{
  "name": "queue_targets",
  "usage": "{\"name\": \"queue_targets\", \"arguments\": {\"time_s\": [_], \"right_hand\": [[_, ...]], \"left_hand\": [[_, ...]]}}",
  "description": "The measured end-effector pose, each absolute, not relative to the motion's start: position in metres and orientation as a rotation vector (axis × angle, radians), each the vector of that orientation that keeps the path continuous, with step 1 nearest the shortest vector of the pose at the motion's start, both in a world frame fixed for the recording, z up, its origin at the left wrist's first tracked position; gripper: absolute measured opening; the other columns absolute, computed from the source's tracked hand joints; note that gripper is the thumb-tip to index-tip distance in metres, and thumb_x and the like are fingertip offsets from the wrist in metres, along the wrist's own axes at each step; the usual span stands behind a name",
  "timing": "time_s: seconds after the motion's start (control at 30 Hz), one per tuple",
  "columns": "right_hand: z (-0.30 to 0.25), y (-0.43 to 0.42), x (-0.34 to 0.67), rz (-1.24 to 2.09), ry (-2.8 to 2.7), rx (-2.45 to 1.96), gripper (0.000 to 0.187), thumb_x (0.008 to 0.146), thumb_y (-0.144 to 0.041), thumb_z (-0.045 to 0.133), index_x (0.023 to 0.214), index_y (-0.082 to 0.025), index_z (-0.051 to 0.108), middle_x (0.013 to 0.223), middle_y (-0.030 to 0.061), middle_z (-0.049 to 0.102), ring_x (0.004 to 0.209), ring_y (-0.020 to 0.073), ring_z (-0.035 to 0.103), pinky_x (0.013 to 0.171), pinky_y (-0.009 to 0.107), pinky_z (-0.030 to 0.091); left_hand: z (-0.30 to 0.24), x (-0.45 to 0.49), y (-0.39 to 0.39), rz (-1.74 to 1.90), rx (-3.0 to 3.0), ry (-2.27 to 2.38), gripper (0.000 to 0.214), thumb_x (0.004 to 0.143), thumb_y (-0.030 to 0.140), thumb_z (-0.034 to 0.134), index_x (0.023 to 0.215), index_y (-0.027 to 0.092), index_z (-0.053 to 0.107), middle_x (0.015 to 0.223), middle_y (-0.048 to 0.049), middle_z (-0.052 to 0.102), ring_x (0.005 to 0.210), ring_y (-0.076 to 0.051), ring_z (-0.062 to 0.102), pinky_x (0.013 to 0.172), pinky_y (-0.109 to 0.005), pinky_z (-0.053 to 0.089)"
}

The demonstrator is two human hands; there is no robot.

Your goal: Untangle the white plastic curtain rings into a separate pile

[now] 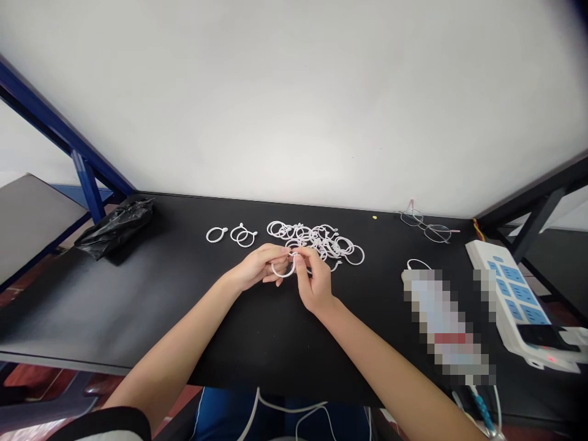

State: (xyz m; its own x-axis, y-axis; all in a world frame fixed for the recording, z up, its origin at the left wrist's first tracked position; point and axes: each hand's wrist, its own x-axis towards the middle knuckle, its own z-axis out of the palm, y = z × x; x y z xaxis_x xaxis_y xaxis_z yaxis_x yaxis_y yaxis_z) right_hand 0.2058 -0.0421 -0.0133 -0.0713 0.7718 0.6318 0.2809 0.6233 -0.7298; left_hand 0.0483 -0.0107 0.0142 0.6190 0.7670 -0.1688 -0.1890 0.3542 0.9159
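My left hand (pixel 257 267) and my right hand (pixel 315 283) meet over the middle of the black table. Between them they pinch a white curtain ring (pixel 283 276) at its top, with the round part hanging below the fingertips. The fingers partly cover the small joint where both hands grip. Just beyond my hands lies a loose pile of white curtain rings (pixel 321 234), several of them overlapping and some with a gap in the loop. To the left of the pile rest a single ring (pixel 225 229) and two overlapping rings (pixel 255 234).
A crumpled black plastic bag (pixel 122 228) lies at the table's left end. Wire-framed glasses (pixel 436 233) sit at the back right. Nearer on the right are a blurred-out object (pixel 448 324) with a cable and a white power strip (pixel 487 254). A pale wall rises behind the table.
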Motion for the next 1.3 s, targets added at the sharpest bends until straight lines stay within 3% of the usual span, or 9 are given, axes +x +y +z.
{"name": "queue_targets", "arguments": {"time_s": [0.2,0.33,0.47,0.67,0.8,0.93,1.3], "right_hand": [[-0.013,-0.043,0.206,0.544,-1.621,-0.848,0.008,0.097,-0.020,0.047,0.093,-0.020,0.054,0.076,0.0009,0.061,0.063,0.0123,0.060,0.059,0.025,0.052],[-0.014,-0.042,0.206,0.498,-1.566,-0.889,0.008,0.097,-0.020,0.048,0.091,-0.020,0.054,0.075,0.0006,0.060,0.062,0.0124,0.060,0.058,0.025,0.051],[-0.016,-0.043,0.206,0.468,-1.567,-0.911,0.009,0.097,-0.022,0.048,0.089,-0.021,0.052,0.075,0.0008,0.061,0.060,0.0127,0.059,0.057,0.026,0.051],[-0.011,-0.044,0.205,0.499,-1.632,-0.874,0.011,0.097,-0.021,0.048,0.087,-0.021,0.052,0.071,-0.0007,0.060,0.058,0.0119,0.058,0.057,0.025,0.049],[-0.009,-0.044,0.206,0.479,-1.691,-0.866,0.025,0.098,-0.023,0.044,0.074,-0.021,0.051,0.063,-0.0015,0.056,0.054,0.0117,0.054,0.055,0.025,0.045],[-0.012,-0.045,0.208,0.528,-1.734,-0.876,0.029,0.100,-0.024,0.039,0.073,-0.021,0.050,0.060,-0.0024,0.054,0.050,0.0108,0.050,0.052,0.025,0.042],[-0.017,-0.044,0.209,0.690,-1.748,-0.878,0.026,0.102,-0.028,0.036,0.081,-0.022,0.050,0.057,-0.0044,0.049,0.048,0.0108,0.048,0.051,0.025,0.040]], "left_hand": [[0.015,0.057,-0.013,0.830,1.135,0.721,0.044,0.090,0.045,0.056,0.057,0.016,0.049,0.043,0.0073,0.033,0.037,-0.005,0.033,0.048,-0.024,0.048],[0.015,0.061,-0.018,0.957,1.343,0.789,0.039,0.089,0.052,0.055,0.079,0.014,0.059,0.051,0.0077,0.039,0.038,-0.006,0.037,0.047,-0.025,0.047],[0.011,0.061,-0.024,1.096,1.677,0.954,0.037,0.085,0.051,0.061,0.095,0.015,0.057,0.059,0.0056,0.048,0.050,-0.009,0.050,0.052,-0.022,0.043],[0.005,0.060,-0.024,1.171,1.670,0.999,0.041,0.093,0.053,0.043,0.082,0.015,0.057,0.056,0.0031,0.051,0.046,-0.009,0.047,0.046,-0.020,0.037],[0.004,0.060,-0.023,1.157,1.595,1.006,0.047,0.095,0.052,0.035,0.074,0.015,0.056,0.048,0.0025,0.050,0.041,-0.009,0.044,0.044,-0.021,0.035],[0.003,0.059,-0.022,1.148,1.543,0.992,0.047,0.094,0.050,0.035,0.072,0.015,0.056,0.041,0.0046,0.042,0.039,-0.011,0.044,0.044,-0.022,0.036],[0.002,0.058,-0.022,1.137,1.529,1.003,0.045,0.094,0.049,0.040,0.071,0.014,0.057,0.046,0.0026,0.049,0.040,-0.009,0.042,0.043,-0.021,0.032]]}}
